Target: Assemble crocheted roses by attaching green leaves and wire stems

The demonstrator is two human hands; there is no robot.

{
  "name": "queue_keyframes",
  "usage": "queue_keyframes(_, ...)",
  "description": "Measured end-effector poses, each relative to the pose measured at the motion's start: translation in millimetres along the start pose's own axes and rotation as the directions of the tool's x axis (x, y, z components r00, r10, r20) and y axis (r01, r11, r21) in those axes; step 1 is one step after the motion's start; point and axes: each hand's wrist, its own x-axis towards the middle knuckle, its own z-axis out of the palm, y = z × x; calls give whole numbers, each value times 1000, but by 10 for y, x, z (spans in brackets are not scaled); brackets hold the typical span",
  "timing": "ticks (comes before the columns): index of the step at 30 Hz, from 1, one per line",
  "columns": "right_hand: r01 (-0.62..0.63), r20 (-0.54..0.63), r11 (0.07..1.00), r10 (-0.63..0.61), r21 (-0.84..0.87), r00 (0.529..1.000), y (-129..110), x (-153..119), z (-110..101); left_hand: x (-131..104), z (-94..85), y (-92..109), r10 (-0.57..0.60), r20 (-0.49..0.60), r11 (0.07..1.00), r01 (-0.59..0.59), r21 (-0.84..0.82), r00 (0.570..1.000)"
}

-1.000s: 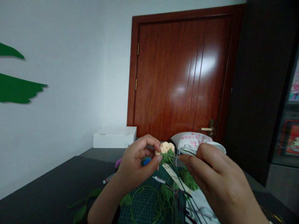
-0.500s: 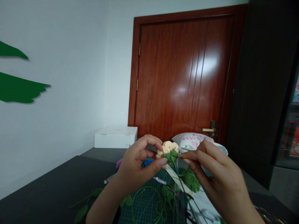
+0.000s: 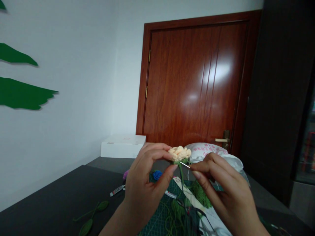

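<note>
Between thumb and fingers, my left hand holds a cream crocheted flower by its left side. The flower has a green base and a green stem hanging down. My right hand pinches a thin metal needle, its tip at the green base. Whether the tip has entered the yarn is too small to tell.
Below the hands lie a green cutting mat, green yarn, a blue flower and a small white tube. At left are a cutter and green leaves. Behind stand a white box and a white bag.
The flower has tipped more upright, so its petals now show from the side above the green base. The needle shows more clearly, and the head view has shifted slightly.
</note>
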Motion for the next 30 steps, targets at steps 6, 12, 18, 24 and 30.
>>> queue_keyframes(6, -70, -7, 988, 72, 138, 997, 41, 16, 48, -6, 30, 94, 33, -37, 993, -29, 118, 999)
queue_keyframes(12, -107, -20, 970, 114, 216, 993, 74, 10, 140, 18, -11, 92, -20, -25, 996, 22, 81, 999)
queue_keyframes(18, -117, -30, 952, 131, 282, 991, 105, -12, 252, 49, -74, 16, -62, -10, 995, 61, -75, 998)
queue_keyframes(24, -173, -16, 929, 189, 327, 982, 116, -69, 329, 37, -61, 10, -172, -16, 950, 162, -267, 985)
queue_keyframes(30, -166, 18, 925, 170, 341, 985, 128, -76, 329, 50, -77, 34, -260, 15, 896, 247, -370, 965)
